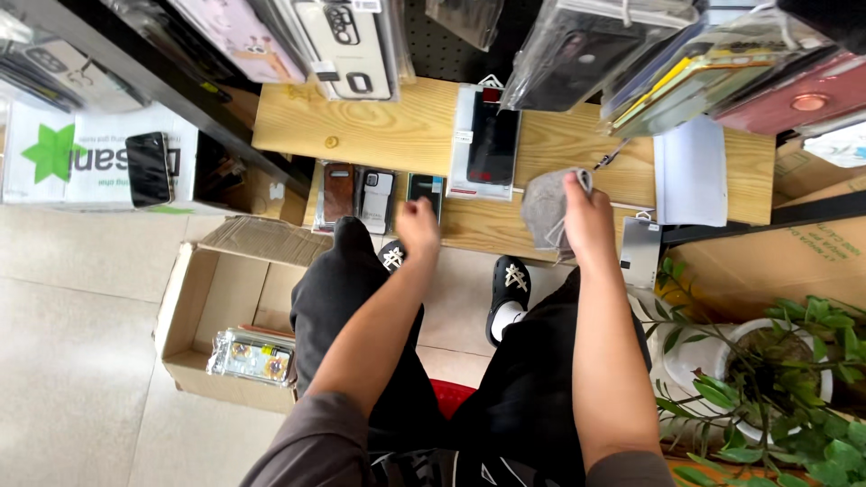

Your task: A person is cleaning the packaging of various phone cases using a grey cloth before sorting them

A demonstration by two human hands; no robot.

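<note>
My right hand [586, 216] grips a grey cloth [545, 207] over the light wooden shelf [388, 126]. My left hand [418, 227] is stretched forward with its fingers curled and nothing in it, just below a dark phone case [425, 189] lying on the lower wooden ledge. A black phone case in a clear and white package [488, 142] lies on the shelf between my hands. A brown case [338, 191] and a pale grey case [377, 200] lie left of my left hand.
Several packaged phone cases hang overhead [343, 45] and at top right [686, 63]. An open cardboard box [194, 311] with a wrapped pack of cases [253, 356] sits on the tile floor at left. A potted plant [767, 370] stands at right. A dark phone [149, 169] rests on a white box.
</note>
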